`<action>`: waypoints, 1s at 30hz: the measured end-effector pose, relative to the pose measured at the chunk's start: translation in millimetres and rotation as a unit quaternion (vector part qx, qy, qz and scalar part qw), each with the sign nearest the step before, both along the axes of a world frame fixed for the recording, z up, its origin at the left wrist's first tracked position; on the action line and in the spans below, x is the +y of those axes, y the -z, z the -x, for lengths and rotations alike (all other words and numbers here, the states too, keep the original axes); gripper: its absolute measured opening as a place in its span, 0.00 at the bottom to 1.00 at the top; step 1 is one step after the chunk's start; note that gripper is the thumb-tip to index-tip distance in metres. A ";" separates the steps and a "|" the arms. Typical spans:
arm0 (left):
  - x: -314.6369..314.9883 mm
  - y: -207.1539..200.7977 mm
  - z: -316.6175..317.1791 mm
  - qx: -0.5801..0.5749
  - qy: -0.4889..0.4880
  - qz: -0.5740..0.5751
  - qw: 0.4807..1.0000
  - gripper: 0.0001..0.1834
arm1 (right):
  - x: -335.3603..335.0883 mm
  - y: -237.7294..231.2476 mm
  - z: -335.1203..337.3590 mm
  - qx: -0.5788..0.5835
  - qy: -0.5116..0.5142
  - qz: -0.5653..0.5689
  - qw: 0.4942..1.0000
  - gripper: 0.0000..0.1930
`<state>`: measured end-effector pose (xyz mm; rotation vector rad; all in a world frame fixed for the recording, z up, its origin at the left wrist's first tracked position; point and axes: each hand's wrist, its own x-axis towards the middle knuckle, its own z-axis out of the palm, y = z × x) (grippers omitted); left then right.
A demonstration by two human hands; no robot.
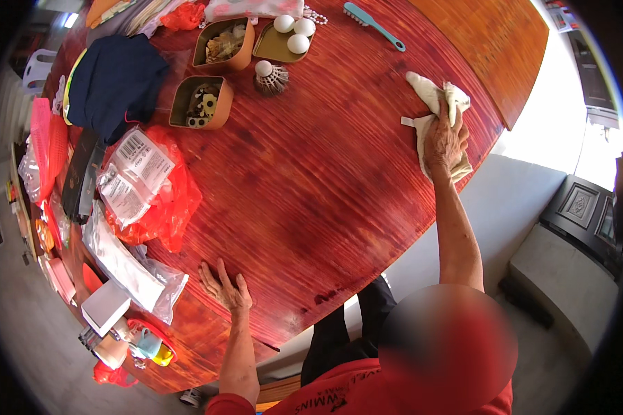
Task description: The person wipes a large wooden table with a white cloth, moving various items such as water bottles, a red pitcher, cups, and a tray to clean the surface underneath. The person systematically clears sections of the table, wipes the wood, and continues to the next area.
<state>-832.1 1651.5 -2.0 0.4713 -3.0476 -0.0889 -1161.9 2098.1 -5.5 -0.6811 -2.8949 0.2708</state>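
My right hand (pixel 444 144) presses a cream cloth (pixel 424 88) onto the red-brown wooden table (pixel 311 152) near its right edge. Part of the cloth bunches up past my fingers, and a small white tag sticks out at its side. My left hand (pixel 226 287) rests on the table near the front edge, fingers spread and holding nothing. Beyond the cloth lies a light blue brush (pixel 375 26) with white bristles. Closest to my left hand is a clear plastic package (pixel 135 273) with something white inside.
Across the table stand two brown boxes (pixel 223 47) of small items, a shallow tray (pixel 273 50) with three white balls, and a shuttlecock (pixel 271 77). Along the left lie dark folded fabric (pixel 114 83), a red plastic bag (pixel 176 200) and a white box (pixel 106 308).
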 end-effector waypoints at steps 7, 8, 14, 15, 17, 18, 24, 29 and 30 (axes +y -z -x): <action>-1.6 1.6 -5.2 -0.006 -0.013 -0.006 1.000 0.34 | -92.4 -1.1 -56.2 -0.029 -0.166 -0.084 0.982 0.19; -0.4 3.2 -4.3 -0.003 -0.016 -0.020 1.000 0.33 | -111.4 0.2 -66.9 -0.038 -0.204 -0.072 0.976 0.15; 6.1 1.7 -1.3 -0.003 -0.012 -0.030 0.999 0.31 | -216.9 0.9 -168.9 -0.043 -0.402 0.119 0.907 0.12; -2.6 1.3 -5.5 -0.011 -0.027 -0.018 0.999 0.31 | -237.6 -11.8 -189.3 -0.135 -0.451 0.138 0.871 0.14; -6.3 4.3 -8.2 -0.024 -0.048 -0.011 0.999 0.31 | -260.0 -1.5 -236.0 -0.074 -0.470 0.176 0.862 0.13; -5.8 6.9 -8.6 0.000 -0.036 -0.007 0.999 0.31 | -264.5 -0.4 -257.9 -0.071 -0.484 0.164 0.856 0.13; 0.8 -0.4 -4.9 -0.001 -0.040 -0.025 0.999 0.30 | -216.1 -7.0 -310.8 -0.065 -0.539 0.143 0.828 0.26; 2.6 1.0 -5.6 0.003 -0.042 -0.010 0.999 0.30 | -136.6 -6.0 -275.1 -0.103 -0.402 0.032 0.909 0.13; 3.9 1.1 -5.5 0.003 -0.038 -0.012 0.999 0.30 | -118.3 -0.7 -264.9 -0.083 -0.357 0.018 0.930 0.11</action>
